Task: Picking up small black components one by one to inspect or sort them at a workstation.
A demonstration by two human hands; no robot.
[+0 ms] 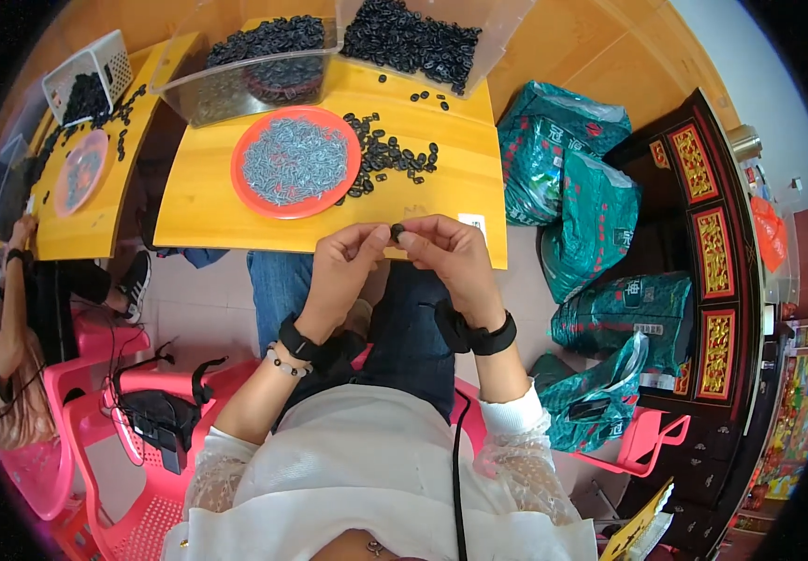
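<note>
My left hand (348, 266) and my right hand (455, 260) meet just over the front edge of the yellow table, fingers pinched. Between the fingertips is a small black oval piece (397, 232), gripped by my right thumb and fingers. My left thumb and forefinger press together beside it; whatever they hold is too small to make out. On the table in front lies a round red tray (354, 154) filled with thin silvery metal pins (294, 161). Loose black oval pieces (390, 159) with holes are scattered to the right of the tray.
Two clear plastic bins, one at the back left (200, 105) and one at the back right (507, 28), hold many black pieces. Green sacks (600, 215) stand right of the table. A co-worker's arm (16, 290) shows at a second table (95, 238) on the left. A pink chair (165, 449) stands behind.
</note>
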